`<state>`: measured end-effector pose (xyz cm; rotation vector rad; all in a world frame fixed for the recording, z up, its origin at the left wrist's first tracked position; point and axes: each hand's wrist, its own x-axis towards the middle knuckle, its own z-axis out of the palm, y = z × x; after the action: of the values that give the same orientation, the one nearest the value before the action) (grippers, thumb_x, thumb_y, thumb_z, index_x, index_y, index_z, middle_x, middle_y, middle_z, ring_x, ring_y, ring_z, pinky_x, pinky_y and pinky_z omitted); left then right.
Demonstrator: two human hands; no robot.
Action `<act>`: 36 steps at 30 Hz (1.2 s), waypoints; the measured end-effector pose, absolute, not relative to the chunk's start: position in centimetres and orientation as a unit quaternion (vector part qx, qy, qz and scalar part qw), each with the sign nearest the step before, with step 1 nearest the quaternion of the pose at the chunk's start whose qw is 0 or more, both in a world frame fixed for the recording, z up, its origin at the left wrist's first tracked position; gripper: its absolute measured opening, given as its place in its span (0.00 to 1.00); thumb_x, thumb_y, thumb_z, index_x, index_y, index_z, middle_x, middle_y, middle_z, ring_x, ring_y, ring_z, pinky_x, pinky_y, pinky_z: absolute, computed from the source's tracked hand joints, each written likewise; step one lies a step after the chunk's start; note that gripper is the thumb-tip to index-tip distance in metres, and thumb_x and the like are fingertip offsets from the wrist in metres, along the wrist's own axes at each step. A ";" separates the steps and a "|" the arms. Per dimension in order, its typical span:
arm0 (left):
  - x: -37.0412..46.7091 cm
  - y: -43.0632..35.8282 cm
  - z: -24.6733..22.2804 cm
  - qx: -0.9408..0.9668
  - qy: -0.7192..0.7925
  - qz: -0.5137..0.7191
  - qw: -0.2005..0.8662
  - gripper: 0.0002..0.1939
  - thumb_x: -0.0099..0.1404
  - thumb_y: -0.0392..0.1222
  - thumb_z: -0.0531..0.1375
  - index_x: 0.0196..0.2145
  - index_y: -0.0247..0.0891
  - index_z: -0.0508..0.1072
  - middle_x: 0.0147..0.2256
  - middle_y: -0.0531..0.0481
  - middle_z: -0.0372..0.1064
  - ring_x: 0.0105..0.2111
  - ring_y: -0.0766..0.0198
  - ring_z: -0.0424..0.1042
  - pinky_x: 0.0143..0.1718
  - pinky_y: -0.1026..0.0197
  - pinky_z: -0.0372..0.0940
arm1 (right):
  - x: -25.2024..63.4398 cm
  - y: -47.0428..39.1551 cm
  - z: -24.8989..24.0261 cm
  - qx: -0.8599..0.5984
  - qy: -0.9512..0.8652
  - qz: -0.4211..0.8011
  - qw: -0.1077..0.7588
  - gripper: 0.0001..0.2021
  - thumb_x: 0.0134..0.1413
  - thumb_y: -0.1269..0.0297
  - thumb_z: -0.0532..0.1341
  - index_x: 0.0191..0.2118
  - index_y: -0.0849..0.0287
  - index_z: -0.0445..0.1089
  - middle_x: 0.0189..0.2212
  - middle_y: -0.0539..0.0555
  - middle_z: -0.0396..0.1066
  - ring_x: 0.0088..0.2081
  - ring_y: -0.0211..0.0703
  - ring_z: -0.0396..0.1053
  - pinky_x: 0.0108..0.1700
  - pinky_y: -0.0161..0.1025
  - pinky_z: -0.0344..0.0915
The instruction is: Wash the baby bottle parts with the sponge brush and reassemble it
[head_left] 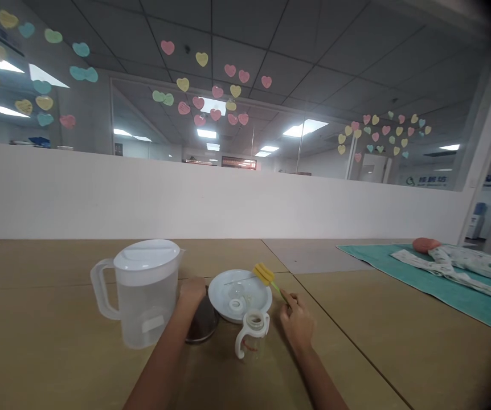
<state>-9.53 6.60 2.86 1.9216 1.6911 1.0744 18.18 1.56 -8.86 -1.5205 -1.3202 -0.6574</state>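
Observation:
My right hand (299, 324) is closed round the thin green handle of a bottle brush (264, 274) with a yellow sponge head, held over the right rim of a white bowl (217, 296). Inside the bowl lie small clear and white parts, among them a white ring-shaped piece (236, 306). A clear baby bottle (253, 344) with white handles and an uncovered mouth stands before the bowl. My left hand (192, 289) is by a dark round vessel (203, 322), between the jug and the bowl; its fingers are hidden and blurred.
A large translucent lidded jug (147, 296) stands to the left. On the right, a teal mat (373, 259) bears patterned white baby clothes (476, 265) and an orange-pink round thing (425, 245). A low white wall (228, 202) with glass above borders the table's far edge.

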 end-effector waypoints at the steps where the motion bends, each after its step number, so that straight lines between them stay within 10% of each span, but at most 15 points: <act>1: -9.4 6.7 3.0 0.688 0.605 0.362 0.175 0.06 0.52 0.42 0.63 0.23 0.36 0.76 0.23 0.34 0.73 0.37 0.43 0.75 0.40 0.49 0.65 | 18.2 1.6 -8.9 -0.624 -0.544 -0.273 0.491 0.20 0.48 0.71 0.50 0.42 0.53 0.75 0.33 0.53 0.72 0.23 0.36 0.64 0.21 0.33 0.48; 11: -2.9 7.1 1.4 0.828 0.499 0.234 0.104 0.23 0.58 0.40 0.59 0.53 0.45 0.69 0.54 0.41 0.65 0.53 0.52 0.65 0.54 0.54 0.57 | 18.2 1.9 -9.0 -0.611 -0.551 -0.265 0.503 0.19 0.52 0.69 0.48 0.43 0.57 0.74 0.38 0.55 0.74 0.32 0.39 0.71 0.27 0.32 0.61; 21: -2.7 8.1 -0.4 0.812 0.516 0.245 0.121 0.20 0.50 0.26 0.59 0.42 0.39 0.70 0.44 0.44 0.69 0.44 0.55 0.71 0.47 0.57 0.62 | 18.0 1.3 -8.4 -0.545 -0.604 -0.162 0.558 0.16 0.54 0.66 0.50 0.41 0.60 0.74 0.37 0.57 0.76 0.36 0.43 0.74 0.37 0.36 0.69; 29: -2.7 7.7 4.1 0.709 0.416 0.490 0.292 0.18 0.54 0.37 0.57 0.44 0.34 0.69 0.42 0.45 0.72 0.38 0.60 0.71 0.39 0.62 0.64 | 17.8 0.7 -8.0 -0.496 -0.619 -0.129 0.595 0.16 0.58 0.61 0.51 0.34 0.60 0.74 0.30 0.57 0.77 0.30 0.42 0.74 0.33 0.34 0.68; 36: -2.2 5.9 5.4 0.733 0.330 0.470 0.366 0.22 0.56 0.45 0.58 0.47 0.33 0.72 0.41 0.45 0.74 0.38 0.60 0.71 0.38 0.64 0.64 | 17.8 0.1 -7.9 -0.458 -0.659 -0.272 0.530 0.13 0.60 0.64 0.52 0.30 0.60 0.70 0.19 0.52 0.70 0.20 0.36 0.67 0.25 0.30 0.58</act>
<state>-2.18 5.90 5.40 1.8840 0.8479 1.2079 17.85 0.12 -7.91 -1.0943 -1.5742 -0.6502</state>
